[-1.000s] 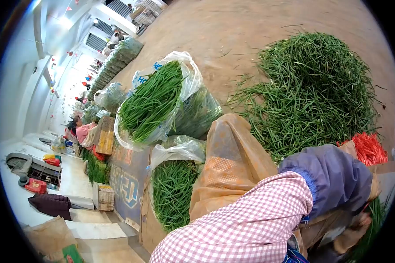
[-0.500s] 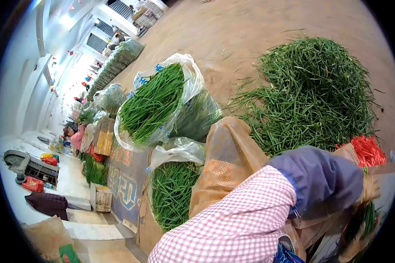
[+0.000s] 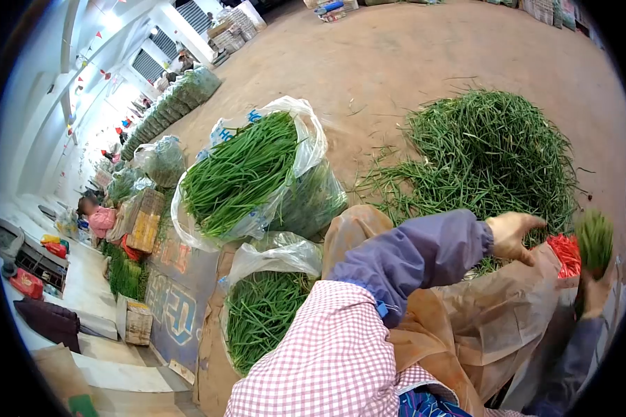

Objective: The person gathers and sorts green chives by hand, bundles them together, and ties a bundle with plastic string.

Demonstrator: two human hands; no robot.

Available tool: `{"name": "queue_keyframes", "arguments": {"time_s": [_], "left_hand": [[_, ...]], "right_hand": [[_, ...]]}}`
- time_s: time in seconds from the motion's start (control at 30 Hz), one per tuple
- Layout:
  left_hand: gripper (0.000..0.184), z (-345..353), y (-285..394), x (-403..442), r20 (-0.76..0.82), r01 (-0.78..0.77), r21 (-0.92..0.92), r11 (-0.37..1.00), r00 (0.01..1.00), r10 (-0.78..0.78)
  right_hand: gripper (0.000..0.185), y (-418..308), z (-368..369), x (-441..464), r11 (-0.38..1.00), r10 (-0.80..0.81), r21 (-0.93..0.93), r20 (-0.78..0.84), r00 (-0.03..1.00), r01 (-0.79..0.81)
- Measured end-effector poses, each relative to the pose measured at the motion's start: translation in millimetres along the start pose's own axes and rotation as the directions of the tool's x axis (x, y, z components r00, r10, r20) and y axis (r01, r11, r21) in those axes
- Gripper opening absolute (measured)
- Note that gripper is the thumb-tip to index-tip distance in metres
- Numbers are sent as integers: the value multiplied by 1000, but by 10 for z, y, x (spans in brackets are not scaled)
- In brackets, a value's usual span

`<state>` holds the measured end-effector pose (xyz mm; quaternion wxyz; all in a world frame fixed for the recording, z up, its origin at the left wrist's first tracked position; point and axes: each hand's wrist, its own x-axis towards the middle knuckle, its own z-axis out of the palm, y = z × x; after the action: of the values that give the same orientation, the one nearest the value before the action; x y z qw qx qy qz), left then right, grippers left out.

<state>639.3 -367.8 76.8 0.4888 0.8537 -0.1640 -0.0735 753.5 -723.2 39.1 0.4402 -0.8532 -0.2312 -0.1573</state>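
Observation:
My right hand (image 3: pixel 594 295), at the right edge, is closed around the lower part of a bunch of green stalks (image 3: pixel 595 243), possibly garlic or chive stems. The cut-looking tips point up. My left hand (image 3: pixel 513 235) is stretched out with thumb and fingers apart and nothing visible in it. It is over the brown sheer cloth (image 3: pixel 501 306) covering my lap, close to a bundle of red plastic strips (image 3: pixel 565 256) lying between the two hands. Just beyond my left hand is a large loose heap of green stalks (image 3: pixel 494 153) on the floor.
An open plastic bag (image 3: pixel 306 149) full of green stems (image 3: pixel 247 174) stands ahead on the left. A second bag (image 3: pixel 275 260) of stems is nearer me. Crates (image 3: pixel 146 219), more bags and a person in pink (image 3: pixel 102 220) are farther left. Brown floor (image 3: pixel 389 55) extends beyond.
My left hand has moved up and away from the stalks at lower right, and its fingers are spread. My right hand has raised the bunch upright. The view has shifted slightly.

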Motion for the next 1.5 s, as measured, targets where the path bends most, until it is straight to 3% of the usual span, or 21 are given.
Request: {"name": "queue_keyframes", "arguments": {"time_s": [0.13, 0.23, 0.33, 0.37, 0.4, 0.47, 0.5, 0.6, 0.63, 0.7, 0.73, 0.8, 0.93, 0.97, 1.0, 1.03, 1.07, 1.1, 1.17, 1.23, 1.5], "left_hand": [[124, -510, 234, -221, -194, -203, -164, 965, 966, 171], [136, -995, 441, -527, -323, -303, -201, 931, 918, 229], [103, -1245, 375, -953, -342, -318, -361, 877, 920, 193], [87, -1248, 329, -1135, -331, -78, -398, 914, 941, -64], [79, -1209, -64, -1174, -333, -198, -570, 797, 943, -4], [75, -1157, -219, -1500, -381, -364, -629, 687, 914, 135], [74, -1085, -383, -1624, -384, -325, -624, 711, 920, 84], [70, -885, -633, -1821, -408, -240, -641, 729, 911, -58], [70, -855, -522, -1851, -397, -216, -637, 740, 915, -74], [69, -860, -431, -1839, -392, -189, -604, 774, 916, -82], [69, -840, -442, -1816, -381, -180, -614, 768, 920, -89], [70, -753, -466, -1759, -349, -146, -639, 755, 930, -115], [58, -623, -418, -1593, -279, -4, -486, 874, 948, -151], [54, -528, -395, -1562, -265, 123, -508, 853, 919, -291], [50, -363, -721, -1547, -371, 94, -449, 888, 885, -281], [48, -332, -517, -1542, -279, 138, -569, 811, 895, -348], [48, -279, -1032, -1522, -239, 330, -407, 852, 861, -448], [52, -295, -439, -1498, -281, 347, -408, 844, 832, -478], [52, -265, -1026, -1439, -345, 241, -505, 829, 824, -449], [56, -430, -1667, -1533, -361, 119, -473, 873, 878, -315], [65, -71, -649, -1014, -486, -173, -630, 757, 848, -211]], "right_hand": [[71, -1330, 356, 591, 912, -125, 403, 105, 987, 73], [71, -2261, 792, 686, 734, -96, 660, 334, 938, -160], [58, -2862, 1418, 633, 529, -257, 784, 513, 819, -325], [56, -2953, 1531, 603, 560, -207, 661, 695, 689, -499], [63, -2938, 1898, 487, 665, -128, 614, 654, 745, -425], [85, -3035, 2223, 314, 706, -417, 708, 454, 788, -34], [88, -3079, 2310, 276, 601, -509, 796, 444, 738, -65], [92, -2953, 2217, 444, 854, -509, 498, 746, 430, 148], [85, -2982, 1989, 581, 949, -316, 291, 880, 354, 124], [55, -2977, 1747, 754, 907, -198, 382, 758, 622, -177], [41, -3011, 1676, 833, 886, -192, 457, 518, 833, -80], [34, -3099, 1468, 959, 649, -351, 760, 253, 901, 40], [45, -3329, 1741, 586, 898, -425, 216, 650, 630, 383], [53, -3191, 2035, 317, 705, -642, 135, 540, 545, 696], [60, -3220, 2099, 260, 719, -510, -17, 666, 544, 695], [66, -3126, 2081, 286, 774, -507, 81, 672, 539, 627], [71, -3041, 1932, 296, 876, -438, 140, 629, 642, 461], [76, -2881, 1902, 306, 888, -456, 283, 432, 778, 363], [81, -2485, 1796, 210, 730, -303, 663, 98, 948, 164], [100, -2268, 1715, -59, 537, -21, 838, 130, 991, -99], [135, -1953, 1899, -1130, 681, -149, 730, 60, 987, 59]]}}
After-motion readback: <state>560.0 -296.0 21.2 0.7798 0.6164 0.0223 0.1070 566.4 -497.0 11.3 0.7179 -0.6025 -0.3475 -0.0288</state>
